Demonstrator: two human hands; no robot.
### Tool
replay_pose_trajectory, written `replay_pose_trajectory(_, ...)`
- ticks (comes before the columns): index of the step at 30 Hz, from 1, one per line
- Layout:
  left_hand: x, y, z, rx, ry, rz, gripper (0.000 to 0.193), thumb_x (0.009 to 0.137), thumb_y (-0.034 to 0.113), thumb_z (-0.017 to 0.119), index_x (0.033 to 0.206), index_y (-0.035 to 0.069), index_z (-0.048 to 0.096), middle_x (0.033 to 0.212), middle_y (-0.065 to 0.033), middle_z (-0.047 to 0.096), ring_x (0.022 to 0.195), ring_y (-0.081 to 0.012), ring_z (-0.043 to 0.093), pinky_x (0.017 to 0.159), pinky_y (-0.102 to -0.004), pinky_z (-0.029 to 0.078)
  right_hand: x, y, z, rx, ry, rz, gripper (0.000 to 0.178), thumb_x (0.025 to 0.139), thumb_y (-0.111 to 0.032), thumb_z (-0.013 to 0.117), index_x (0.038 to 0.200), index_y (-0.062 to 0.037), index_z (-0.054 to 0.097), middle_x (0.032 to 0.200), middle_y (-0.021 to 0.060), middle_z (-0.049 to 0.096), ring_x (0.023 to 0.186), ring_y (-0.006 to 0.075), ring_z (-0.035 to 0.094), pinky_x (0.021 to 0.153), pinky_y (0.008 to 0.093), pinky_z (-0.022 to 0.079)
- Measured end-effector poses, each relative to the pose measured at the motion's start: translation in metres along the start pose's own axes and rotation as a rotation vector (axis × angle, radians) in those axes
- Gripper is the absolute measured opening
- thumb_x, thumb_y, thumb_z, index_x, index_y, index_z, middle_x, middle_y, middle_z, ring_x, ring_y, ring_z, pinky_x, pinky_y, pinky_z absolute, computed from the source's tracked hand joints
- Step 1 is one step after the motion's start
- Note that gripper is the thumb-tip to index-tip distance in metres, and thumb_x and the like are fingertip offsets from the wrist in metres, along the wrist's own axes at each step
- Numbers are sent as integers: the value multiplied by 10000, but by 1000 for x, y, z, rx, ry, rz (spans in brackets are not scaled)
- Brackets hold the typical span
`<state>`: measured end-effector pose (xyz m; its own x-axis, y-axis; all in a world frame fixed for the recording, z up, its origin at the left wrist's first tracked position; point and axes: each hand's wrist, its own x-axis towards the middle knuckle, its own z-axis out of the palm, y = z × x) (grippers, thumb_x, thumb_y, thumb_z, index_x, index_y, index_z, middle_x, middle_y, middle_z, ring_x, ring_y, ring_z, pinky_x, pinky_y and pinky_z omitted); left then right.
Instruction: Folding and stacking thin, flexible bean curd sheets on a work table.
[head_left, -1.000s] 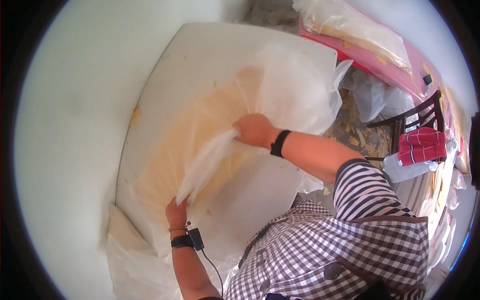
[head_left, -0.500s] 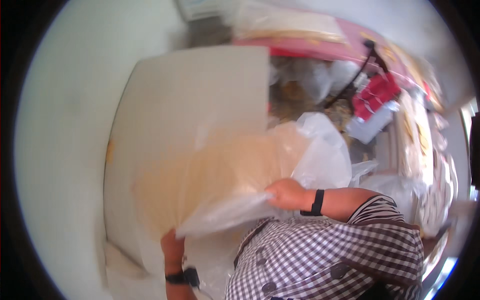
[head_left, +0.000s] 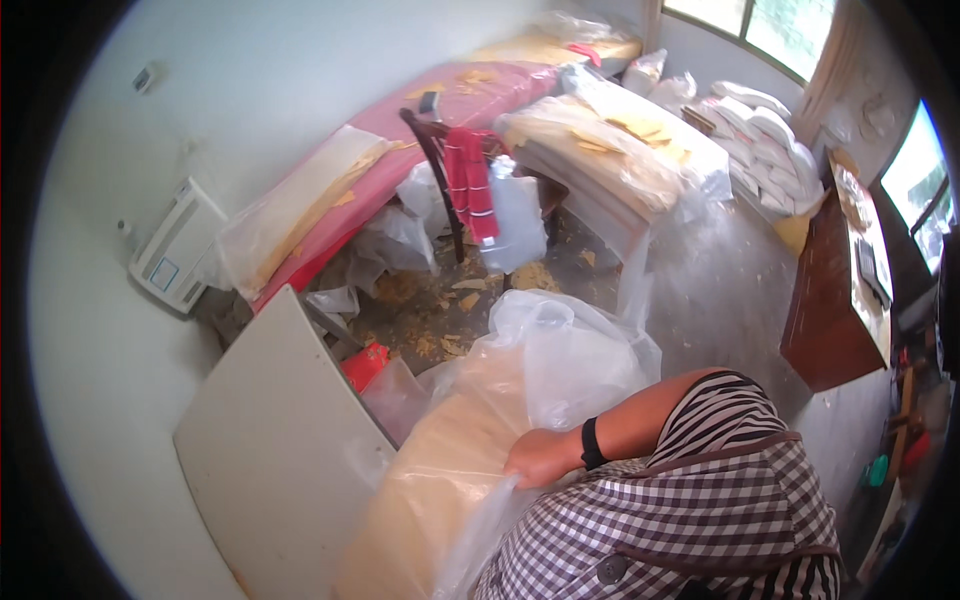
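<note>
My right hand (head_left: 545,458), a black band at its wrist, is closed on the edge of a large clear plastic bag (head_left: 575,350). Inside the bag lies a long tan, sheet-like mass (head_left: 430,490); its exact kind is hard to make out. The bag slants from the lower edge of the view up past my hand, and its loose end bunches up beyond the fingers. Under its left side is a pale grey tabletop (head_left: 270,450). My left hand is out of the picture.
Beyond the table stands a dark chair (head_left: 430,150) with a red cloth (head_left: 470,185) over it. Tan scraps litter the floor (head_left: 440,320). A pink-covered table (head_left: 440,95) runs along the wall; a plastic-covered one (head_left: 620,150) is behind the chair. At right is a brown wooden desk (head_left: 830,300).
The view has swung up and to the right, showing more of the room. My left hand has left the picture. My right hand still grips the bag.
</note>
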<state>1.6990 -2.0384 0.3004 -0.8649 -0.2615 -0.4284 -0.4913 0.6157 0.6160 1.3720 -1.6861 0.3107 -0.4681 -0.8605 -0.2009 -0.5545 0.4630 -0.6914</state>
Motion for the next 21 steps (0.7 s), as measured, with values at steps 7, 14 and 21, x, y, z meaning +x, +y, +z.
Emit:
replay_pose_trajectory(7, -27, 74, 72, 180, -95, 65, 276, 951, 235, 699, 1073, -12, 705, 890, -259, 697, 734, -352, 645, 666, -432, 514, -167, 57, -31, 75, 156, 49, 224, 803, -257, 607, 830, -58, 705, 813, 209, 676, 803, 432, 644, 712, 529, 484)
replay_pose_trajectory(14, -32, 205, 141, 160, -210, 120, 337, 941, 317, 686, 1067, 5, 713, 951, -284, 697, 844, -426, 671, 739, -455, 538, -312, 111, -41, 92, 239, 210, 246, 813, -275, 605, 848, -52, 703, 819, 205, 678, 823, 424, 653, 725, 529, 486)
replay_pose_trajectory(21, -10, 302, 193, 303, -235, 326, 356, 939, 343, 679, 1069, 14, 718, 963, -290, 695, 902, -421, 692, 750, -464, 539, -422, 127, -47, 65, 431, 318, 261, 822, -292, 607, 892, -66, 718, 865, 202, 690, 849, 416, 658, 747, 522, 496)
